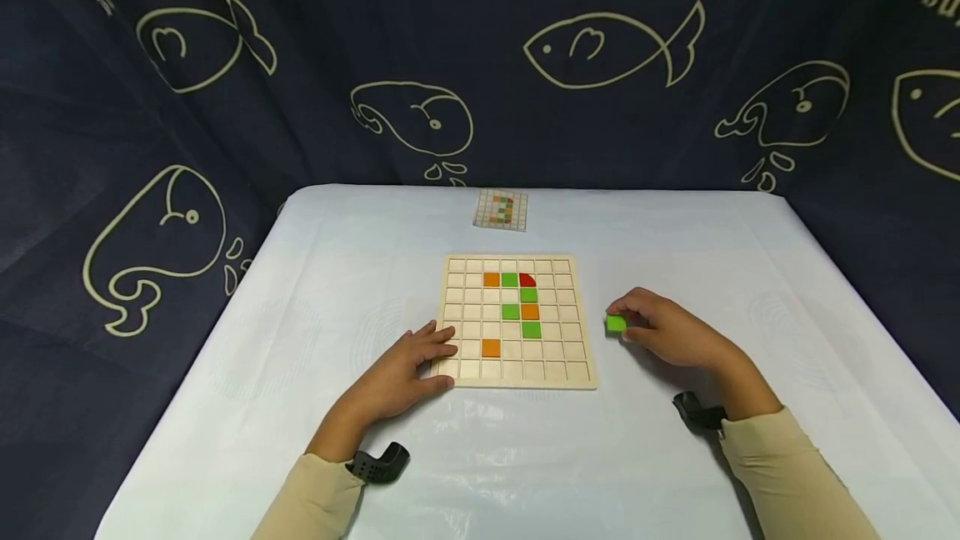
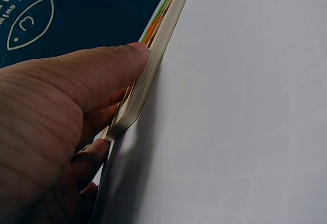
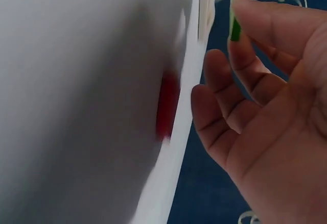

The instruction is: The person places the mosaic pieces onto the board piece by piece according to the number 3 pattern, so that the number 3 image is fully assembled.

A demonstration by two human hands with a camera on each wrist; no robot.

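Observation:
My right hand (image 1: pixel 671 332) is beyond the board's right edge and pinches a green square tile (image 1: pixel 616 323) between thumb and fingertips. In the right wrist view the green tile (image 3: pixel 236 12) is edge-on, with the other fingers bent loosely below it. My left hand (image 1: pixel 405 372) rests on the near left corner of the wooden grid board (image 1: pixel 558 372), fingers spread over its left side. In the left wrist view the thumb (image 2: pixel 120 68) lies at the board's front edge (image 2: pixel 153 63). Several green and orange tiles and one red quarter-round tile (image 1: pixel 527 280) sit in the grid.
Behind the board lies a small pattern card (image 1: pixel 500 210) printed with a coloured grid. A blurred red piece (image 3: pixel 167 106) is on the white table below the right hand, hidden from the head view. A dark curtain (image 1: pixel 480 40) with fish drawings hangs behind the table.

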